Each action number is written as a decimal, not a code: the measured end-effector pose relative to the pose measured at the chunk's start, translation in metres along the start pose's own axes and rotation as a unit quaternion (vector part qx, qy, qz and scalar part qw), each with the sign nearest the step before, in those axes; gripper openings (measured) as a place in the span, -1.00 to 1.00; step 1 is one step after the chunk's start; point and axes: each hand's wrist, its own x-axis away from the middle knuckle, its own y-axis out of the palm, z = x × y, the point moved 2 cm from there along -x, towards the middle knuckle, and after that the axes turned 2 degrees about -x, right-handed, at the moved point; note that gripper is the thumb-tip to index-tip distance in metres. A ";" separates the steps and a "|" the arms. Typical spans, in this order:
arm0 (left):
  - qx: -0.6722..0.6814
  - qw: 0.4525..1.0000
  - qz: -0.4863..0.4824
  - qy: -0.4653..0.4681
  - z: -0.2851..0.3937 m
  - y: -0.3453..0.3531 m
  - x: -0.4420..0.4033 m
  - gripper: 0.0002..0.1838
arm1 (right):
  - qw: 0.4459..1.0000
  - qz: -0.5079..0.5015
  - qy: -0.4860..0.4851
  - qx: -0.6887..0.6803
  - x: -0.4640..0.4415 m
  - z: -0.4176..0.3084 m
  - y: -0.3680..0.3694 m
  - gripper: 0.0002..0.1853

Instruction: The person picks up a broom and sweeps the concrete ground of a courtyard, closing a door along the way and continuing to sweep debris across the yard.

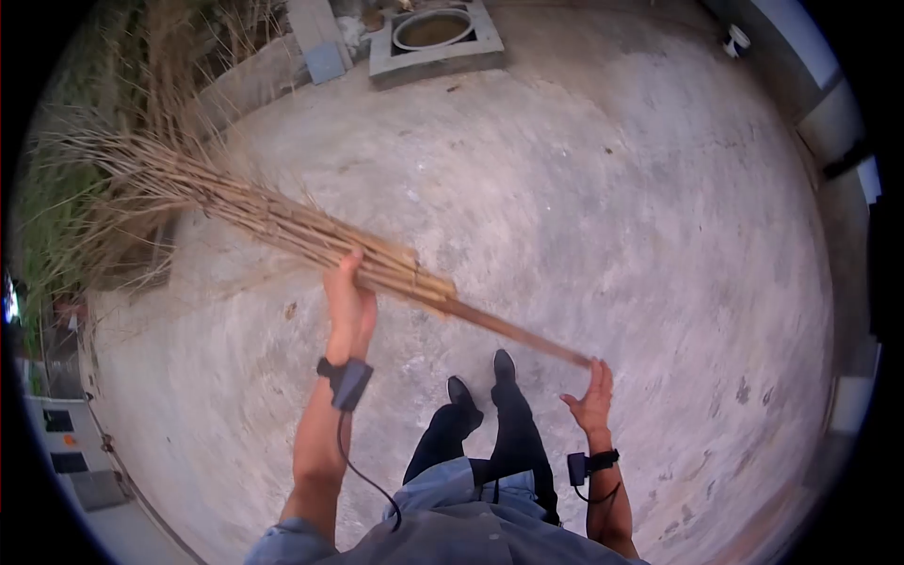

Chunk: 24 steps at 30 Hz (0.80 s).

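A long bundle of thin dry stalks (273, 218) slants across the view, its bushy tips at the upper left and its cut ends near the middle. My left hand (351, 297) grips the bundle near the cut ends, thumb on top. From those ends a brown stick (518, 333) runs down to the right. At its far end is my right hand (591, 395), fingers stretched and thumb apart, with the fingertips at the tip of the stick. A dark device is strapped to each wrist.
A square concrete block with a round basin (435, 47) stands at the top. Boards (318, 42) lie beside it. Dry brush and green plants (56, 217) fill the left side. A small white bucket (737, 40) is at the upper right, by the wall.
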 end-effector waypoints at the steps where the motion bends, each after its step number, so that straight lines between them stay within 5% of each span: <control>1: 0.025 0.998 0.031 -0.054 0.013 -0.011 0.006 -0.62 | 1.000 0.002 -0.018 0.026 0.000 -0.011 -0.002 -0.08; 4: 0.087 0.978 0.090 -0.170 -0.005 -0.031 0.030 -0.68 | 0.985 -0.049 -0.048 0.156 0.008 0.016 -0.038 -0.21; 6: 0.121 0.956 0.106 -0.246 -0.040 -0.058 0.049 -0.71 | 0.979 -0.124 0.007 0.165 0.050 0.074 -0.047 -0.49; 9: 0.140 0.924 0.104 -0.339 -0.094 -0.081 0.053 -0.71 | 0.960 -0.117 -0.002 0.253 0.106 0.124 -0.094 -0.46; 12: 0.130 0.910 0.152 -0.363 -0.163 -0.098 0.055 -0.69 | 0.950 -0.096 -0.017 0.298 0.112 0.063 -0.156 -0.70; 14: 0.135 0.881 0.191 -0.411 -0.206 -0.097 0.063 -0.68 | 0.938 -0.151 0.028 0.309 0.123 0.065 -0.181 -0.66; 16: 0.158 0.866 0.189 -0.436 -0.241 -0.091 0.068 -0.63 | 0.921 -0.201 -0.030 0.332 0.130 0.047 -0.208 -0.81; 17: 0.177 0.879 0.158 -0.414 -0.245 -0.081 0.072 -0.63 | 0.922 -0.214 0.063 0.317 0.128 0.026 -0.216 -0.80; 20: 0.212 0.907 0.100 -0.351 -0.231 -0.040 0.080 -0.65 | 0.912 -0.211 0.103 0.336 0.123 0.003 -0.225 -0.82; 22: 0.274 0.867 0.054 -0.413 -0.267 -0.027 0.088 -0.56 | 0.917 -0.250 0.125 0.286 0.118 -0.029 -0.215 -0.79; 24: 0.335 0.826 0.083 -0.447 -0.226 0.007 0.106 -0.54 | 0.916 -0.300 0.135 0.230 0.114 -0.058 -0.190 -0.71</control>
